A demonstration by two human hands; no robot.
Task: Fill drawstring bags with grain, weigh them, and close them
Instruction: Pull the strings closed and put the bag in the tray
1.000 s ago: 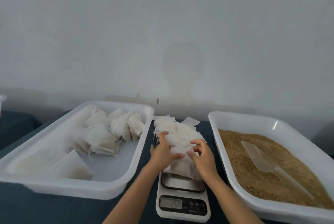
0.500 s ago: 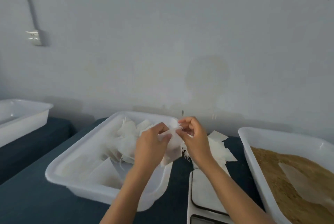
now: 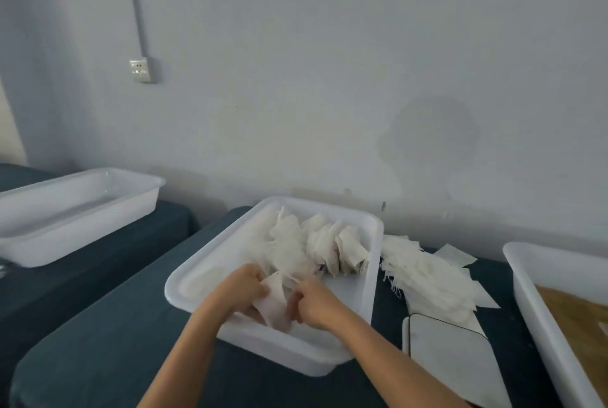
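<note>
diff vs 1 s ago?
Both hands, left and right, carried the bag from over the scale leftward and down into the tray of bags; both still grip it. Empty bag pile and grain tray unchanged.

You are standing in a plain, makeshift packing room rather than a kitchen or a lab. In front of you a bare, pale grey painted wall point(image 3: 329, 78) shows stains and smudges, with a white surface-mounted conduit point(image 3: 138, 3) running down to a white wall socket point(image 3: 142, 70). The work surfaces are low and covered in dark teal cloth point(image 3: 108, 335). On them sit three large white rectangular plastic tubs: one to your left point(image 3: 65, 210), one in the middle point(image 3: 371, 276) holding small off-white fabric bags point(image 3: 312, 243), one at the right edge point(image 3: 539, 309) holding brown grain point(image 3: 579, 315). A loose heap of flat off-white bags point(image 3: 427, 276) lies beside a white kitchen scale point(image 3: 454, 358).
</note>
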